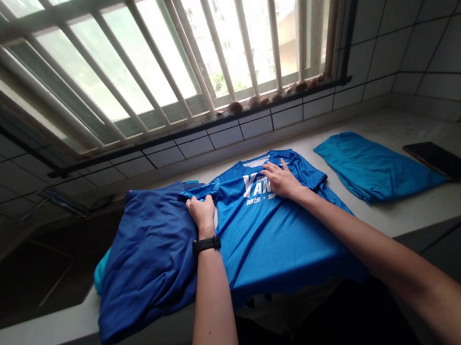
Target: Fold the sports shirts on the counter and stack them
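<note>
A blue T-shirt (pixel 276 235) with white lettering on its chest is spread over the countertop, collar toward the window, its hem hanging past the front edge. My left hand (pixel 201 209), with a black watch on the wrist, has its fingers closed on the shirt's left sleeve. Across the printed chest, near the collar, my right hand (pixel 282 180) rests with fingers spread. Left of the shirt lies a darker blue garment (pixel 151 256), bunched and partly over the edge, with a bit of teal cloth (pixel 102 270) showing from under it.
A folded teal garment (pixel 379 165) lies on the countertop (pixel 384 117) at the right, touching a dark flat object (pixel 445 160). To the left is a dark sink (pixel 22 278) with a faucet (pixel 65 201). A barred window (pixel 175 52) stands behind, small round brown objects (pixel 235 107) along its sill.
</note>
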Tool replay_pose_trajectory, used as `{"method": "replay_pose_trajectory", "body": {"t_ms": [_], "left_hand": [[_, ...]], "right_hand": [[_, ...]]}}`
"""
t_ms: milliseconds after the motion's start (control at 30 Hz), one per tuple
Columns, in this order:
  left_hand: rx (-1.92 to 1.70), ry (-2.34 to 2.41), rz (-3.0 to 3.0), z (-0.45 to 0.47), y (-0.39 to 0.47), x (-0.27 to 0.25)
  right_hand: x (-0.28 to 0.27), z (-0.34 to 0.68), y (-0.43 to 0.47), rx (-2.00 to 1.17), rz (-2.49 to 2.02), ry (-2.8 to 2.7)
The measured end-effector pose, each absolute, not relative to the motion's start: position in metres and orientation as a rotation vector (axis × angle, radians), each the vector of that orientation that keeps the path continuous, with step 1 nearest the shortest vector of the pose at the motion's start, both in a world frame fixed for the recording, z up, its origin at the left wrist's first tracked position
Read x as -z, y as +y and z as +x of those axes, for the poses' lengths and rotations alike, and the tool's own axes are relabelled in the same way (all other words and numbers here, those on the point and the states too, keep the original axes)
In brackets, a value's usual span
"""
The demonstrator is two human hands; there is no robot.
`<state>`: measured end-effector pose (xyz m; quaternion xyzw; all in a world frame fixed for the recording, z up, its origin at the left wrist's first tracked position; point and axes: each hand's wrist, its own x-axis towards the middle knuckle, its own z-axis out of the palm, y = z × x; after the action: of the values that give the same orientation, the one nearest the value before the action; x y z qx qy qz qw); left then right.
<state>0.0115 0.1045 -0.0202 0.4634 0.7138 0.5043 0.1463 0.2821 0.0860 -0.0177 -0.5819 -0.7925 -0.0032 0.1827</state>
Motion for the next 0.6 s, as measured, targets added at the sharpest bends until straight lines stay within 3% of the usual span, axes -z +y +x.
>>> {"method": "replay_pose_trajectory", "body": {"t_ms": [100, 333, 600], "left_hand": [[-1.316, 2.111, 1.409, 0.018, 0.100, 0.012], [-1.443, 2.138, 1.323, 0.015, 0.092, 0.011], [-1.436, 2.124, 1.274, 0.015, 0.088, 0.013]], "right_hand": [[0.004, 0.254, 0.099, -0.112, -1.562, -2.289], [-0.003, 0.205, 0.147, -0.535, -1.790, -2.233], [-0.004, 0.198, 0.179, -0.508, -1.842, -2.295]]}}
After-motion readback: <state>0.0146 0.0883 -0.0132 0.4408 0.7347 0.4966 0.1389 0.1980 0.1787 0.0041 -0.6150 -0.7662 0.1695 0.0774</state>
